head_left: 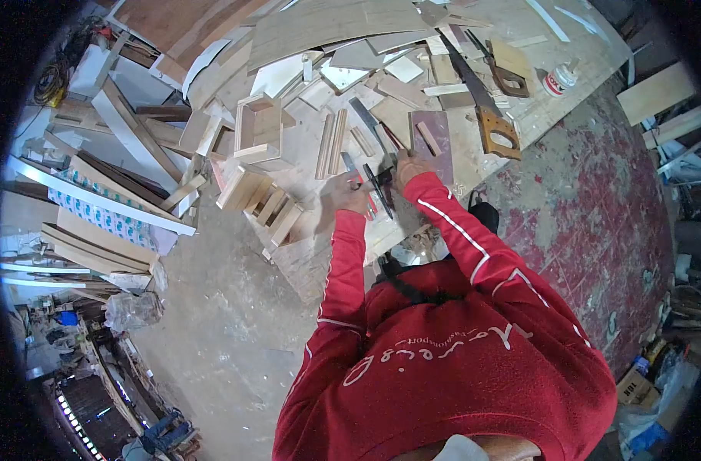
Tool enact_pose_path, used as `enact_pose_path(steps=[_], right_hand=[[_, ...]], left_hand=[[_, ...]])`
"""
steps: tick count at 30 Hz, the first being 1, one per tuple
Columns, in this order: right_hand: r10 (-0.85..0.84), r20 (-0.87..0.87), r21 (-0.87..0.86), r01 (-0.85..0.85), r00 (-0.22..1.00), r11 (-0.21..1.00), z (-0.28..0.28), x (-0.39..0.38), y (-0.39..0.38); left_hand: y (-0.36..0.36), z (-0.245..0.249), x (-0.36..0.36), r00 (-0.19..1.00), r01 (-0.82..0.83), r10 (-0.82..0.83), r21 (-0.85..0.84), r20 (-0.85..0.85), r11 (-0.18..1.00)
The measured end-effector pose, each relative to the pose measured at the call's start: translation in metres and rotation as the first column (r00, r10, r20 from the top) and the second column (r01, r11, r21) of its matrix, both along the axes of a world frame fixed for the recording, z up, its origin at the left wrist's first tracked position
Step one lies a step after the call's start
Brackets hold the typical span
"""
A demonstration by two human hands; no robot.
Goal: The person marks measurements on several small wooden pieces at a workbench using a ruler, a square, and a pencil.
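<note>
My left hand (353, 194) is at the near edge of the workbench, its fingers curled beside a dark, narrow tool (378, 190). My right hand (412, 168) is closed around the black part of that tool, whose exact kind I cannot make out. What my left fingers hold is partly hidden; a thin red piece (372, 209) shows beside them. Beyond my hands lie a long grey metal strip (363, 116) and short wooden moulding strips (332, 146). Close to my right hand is a purple-brown board (442, 154) with a small wood strip on it.
An open wooden box (260, 129) and a slatted wooden piece (267, 201) stand left on the workbench (308, 265). A handsaw (498, 137), another wooden-handled saw (510, 81) and a white container (559, 80) lie right. Offcuts cover the back; long boards (104, 192) are stacked at left.
</note>
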State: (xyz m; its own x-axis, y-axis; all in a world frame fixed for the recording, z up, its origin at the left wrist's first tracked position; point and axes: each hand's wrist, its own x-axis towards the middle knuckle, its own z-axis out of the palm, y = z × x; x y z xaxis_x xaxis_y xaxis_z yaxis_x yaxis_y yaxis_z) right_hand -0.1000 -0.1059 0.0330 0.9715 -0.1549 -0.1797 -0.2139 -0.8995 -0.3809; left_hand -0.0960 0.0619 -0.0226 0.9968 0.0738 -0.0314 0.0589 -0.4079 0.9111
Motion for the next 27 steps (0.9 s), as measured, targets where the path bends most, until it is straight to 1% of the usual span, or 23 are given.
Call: enact_pose_path(steps=[1, 2, 3, 4, 6, 8, 9, 10, 11, 12, 13, 14, 15, 16, 17, 18, 19, 20, 21, 22, 23, 25, 27], right_hand=[[-0.012, -0.017, -0.059, 0.011, 1.0, 0.998, -0.01, 0.003, 0.005], [-0.025, -0.032, -0.119, 0.021, 0.999, 0.993, -0.018, 0.006, 0.008], [-0.025, -0.032, -0.118, 0.021, 0.999, 0.993, -0.02, 0.008, 0.01], [-0.035, -0.011, -0.117, 0.034, 0.999, 0.993, -0.022, 0.009, 0.011], [-0.045, 0.006, -0.118, 0.046, 0.999, 0.992, -0.014, 0.008, 0.011], [-0.081, -0.17, 0.008, 0.083, 0.982, 0.997, 0.017, 0.008, 0.005], [-0.148, -0.08, 0.083, 0.155, 0.986, 0.984, 0.009, 0.008, 0.002], [-0.15, -0.087, 0.081, 0.157, 0.985, 0.984, -0.008, 0.009, -0.005], [-0.171, -0.022, 0.39, 0.165, 0.985, 0.906, -0.03, 0.01, -0.014], [-0.212, 0.034, 0.66, 0.138, 0.977, 0.739, -0.044, 0.009, -0.023], [-0.26, -0.04, 0.839, 0.173, 0.965, 0.516, -0.049, 0.005, -0.027], [-0.265, -0.046, 0.837, 0.182, 0.963, 0.517, -0.041, 0.0, -0.028], [-0.238, -0.176, 0.95, 0.228, 0.955, 0.212, -0.024, -0.006, -0.03], [-0.171, -0.287, 0.956, 0.271, 0.943, -0.112, -0.014, -0.01, -0.031], [-0.125, -0.226, 0.963, 0.202, 0.966, -0.18, -0.013, -0.012, -0.032], [-0.131, -0.229, 0.962, 0.204, 0.965, -0.18, -0.013, -0.016, -0.034], [-0.089, -0.265, 0.934, 0.233, 0.96, -0.273, -0.014, -0.02, -0.036], [-0.044, -0.294, 0.896, 0.259, 0.955, -0.361, -0.015, -0.022, -0.037], [-0.052, -0.293, 0.897, 0.256, 0.955, -0.361, -0.009, -0.025, -0.034], [-0.101, -0.3, 0.881, 0.235, 0.949, -0.411, -0.004, -0.029, -0.028], [-0.146, -0.309, 0.862, 0.212, 0.94, -0.46, 0.001, -0.031, -0.023], [-0.147, -0.309, 0.869, 0.217, 0.94, -0.445, 0.004, -0.034, -0.021], [-0.143, -0.315, 0.873, 0.227, 0.938, -0.432, 0.003, -0.037, -0.018]], left_hand=[[0.001, 0.033, -0.006, 0.999, -0.02, 0.018, 0.069, 0.028, 0.997], [0.006, 0.024, -0.003, 0.999, -0.02, 0.018, 0.07, 0.028, 0.997], [0.013, 0.008, 0.002, 0.998, -0.056, 0.057, 0.027, -0.022, 0.998], [0.016, 0.004, 0.004, 0.993, -0.095, 0.093, -0.014, -0.074, 0.995], [0.019, 0.003, 0.0, 0.993, -0.085, 0.082, -0.037, -0.079, 0.996], [0.023, -0.004, 0.002, 0.994, -0.073, 0.068, -0.062, -0.082, 0.995], [0.026, -0.019, 0.004, 0.999, -0.025, 0.025, -0.01, -0.039, 1.0], [0.029, -0.029, 0.003, 1.0, 0.021, -0.021, 0.043, 0.002, 0.999], [0.028, -0.019, 0.002, 1.0, 0.024, -0.024, 0.041, -0.004, 0.999], [0.024, 0.006, 0.0, 0.99, 0.006, -0.019, -0.092, -0.143, 0.996], [0.019, 0.026, -0.002, 0.959, -0.03, -0.033, -0.219, -0.28, 0.975], [0.016, 0.038, -0.005, 0.957, -0.027, -0.038, -0.22, -0.286, 0.975], [0.012, 0.048, -0.005, 0.961, -0.019, -0.087, -0.374, -0.264, 0.927], [0.01, 0.051, -0.005, 0.963, -0.009, -0.131, -0.518, -0.234, 0.855], [0.009, 0.046, -0.003, 0.962, -0.006, -0.137, -0.521, -0.236, 0.854], [0.008, 0.04, 0.001, 0.962, 0.018, -0.14, -0.457, -0.233, 0.889], [0.01, 0.035, 0.004, 0.962, 0.044, -0.144, -0.39, -0.231, 0.92], [0.012, 0.031, 0.006, 0.961, 0.05, -0.151, -0.391, -0.231, 0.919], [0.012, 0.033, 0.008, 0.952, 0.054, -0.18, -0.444, -0.247, 0.895], [0.012, 0.035, 0.009, 0.943, 0.054, -0.208, -0.495, -0.262, 0.867], [0.012, 0.036, 0.008, 0.942, 0.058, -0.212, -0.496, -0.26, 0.866], [0.009, 0.061, 0.002, 0.917, 0.0, -0.254, -0.637, -0.308, 0.771], [0.007, 0.072, 0.0, 0.915, 0.009, -0.265, -0.641, -0.305, 0.768]])
